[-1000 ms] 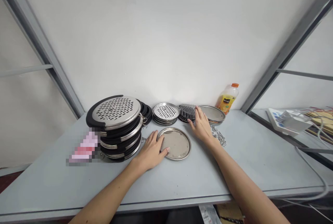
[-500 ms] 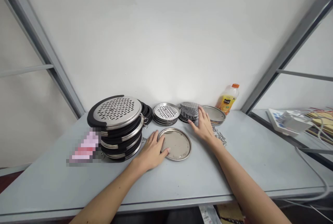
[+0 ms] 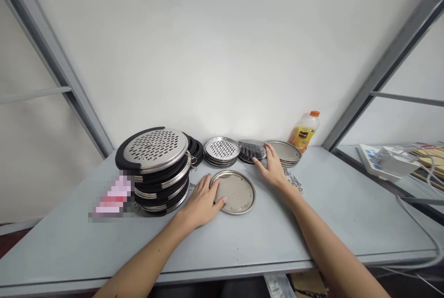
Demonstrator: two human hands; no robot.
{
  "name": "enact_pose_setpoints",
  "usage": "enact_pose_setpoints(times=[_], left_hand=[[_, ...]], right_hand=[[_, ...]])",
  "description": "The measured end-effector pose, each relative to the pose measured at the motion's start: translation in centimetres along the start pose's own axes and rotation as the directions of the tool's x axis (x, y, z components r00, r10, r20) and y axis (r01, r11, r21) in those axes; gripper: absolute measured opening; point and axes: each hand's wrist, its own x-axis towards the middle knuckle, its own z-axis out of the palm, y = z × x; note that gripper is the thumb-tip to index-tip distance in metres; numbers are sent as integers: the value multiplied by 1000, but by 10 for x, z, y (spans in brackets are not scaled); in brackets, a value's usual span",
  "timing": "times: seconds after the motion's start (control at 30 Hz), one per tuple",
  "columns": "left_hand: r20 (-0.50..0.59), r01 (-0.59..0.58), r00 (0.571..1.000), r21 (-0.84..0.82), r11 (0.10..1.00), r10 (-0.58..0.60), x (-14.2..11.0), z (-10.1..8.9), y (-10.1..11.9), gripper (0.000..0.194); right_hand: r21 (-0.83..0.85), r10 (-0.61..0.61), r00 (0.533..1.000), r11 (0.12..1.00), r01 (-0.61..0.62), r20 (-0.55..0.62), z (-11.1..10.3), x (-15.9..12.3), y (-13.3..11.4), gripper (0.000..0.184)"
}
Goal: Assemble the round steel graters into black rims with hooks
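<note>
Resting at the left edge of a shallow metal dish (image 3: 237, 192), the person's left grip (image 3: 201, 202) lies loose, fingers spread and thumb over the rim, with no clench to be seen; the dish sits flat near the middle of the grey surface (image 3: 194, 249). The right grip (image 3: 274, 169) is at the right side of a black pile (image 3: 250, 153) with what looks like clear plastic (image 3: 252, 142) over it, fingers bent and thumb at the near side; whether it grasps the plastic, a black piece or nothing, I cannot tell. The step in hand looks like getting hold of something at that pile while the dish is steadied, and the next move seems to call for a light pinch that does not drag the plastic along. As for containers, the dish has a low raised rim and shows only specks and glints on its floor; just right of the pile lies a stack of metal dishes (image 3: 286, 151), with loose metal clips (image 3: 294, 182) in front of it; by the wall (image 3: 222, 57) stands a bottle (image 3: 304, 130), yellow-orange around its label, the liquid level hard to make out
</note>
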Motion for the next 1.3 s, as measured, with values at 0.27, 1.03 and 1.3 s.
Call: enact_pose_setpoints(times=[0.27,1.03,1.3], left_hand=[[9,10,1000,8,1000,-10,-1,-1,2,61],[-169,-35,986,-234,972,-5,5,1,3,63],[-338,-130,907,-791,598,-250,23,0,2,43]], right_hand=[[25,-5,1000,1000,5,-9,6,-1,4,72],[387,-300,946,892,233,123,-21,-12,-61,78],[470,-372,911,846,253,180,-19,-21,-76,80]])
